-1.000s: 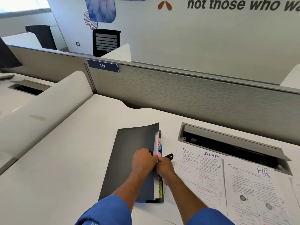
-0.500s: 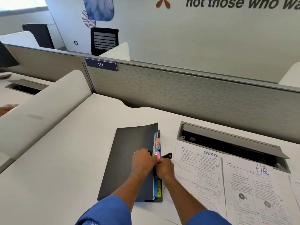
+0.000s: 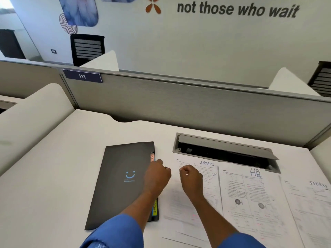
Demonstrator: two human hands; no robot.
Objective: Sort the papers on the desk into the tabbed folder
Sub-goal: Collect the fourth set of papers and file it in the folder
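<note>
At lower centre, our tabbed folder [image 3: 123, 179] lies closed on the worktop [image 3: 71, 167], papers [image 3: 250, 203] right of it. Our left hand [image 3: 156, 178] curls at its tabbed edge, grasp unclear; our right hand [image 3: 191, 181] hovers over the papers, fingers [image 3: 184, 170] curled together, empty.

White desk top [image 3: 53, 176], lower half of frame, curved notch at far edge. Recessed grey cable hatch [image 3: 223, 145], lid tilted open, right of centre. Grey partition [image 3: 179, 108] across the middle, pale cap rail; dark blue plate [image 3: 82, 76] marked 111 at upper left corner. Curved white side screen [image 3: 32, 119], left edge. White pointed dividers beyond partition: upper centre-left [image 3: 103, 62], far right [image 3: 290, 83]. Black slat-back chair [image 3: 87, 48], upper left; second chair [image 3: 321, 78] cut off at right edge. Pale wall [image 3: 197, 42] behind, lettered "not those who wait" [image 3: 238, 10]; blue mural panel [image 3: 78, 9], concentric-ring motif [image 3: 67, 24], orange petal motif [image 3: 153, 6] along the top. Small wall socket [image 3: 53, 51], upper left. Soft, even lighting; bright patch at top left corner
</note>
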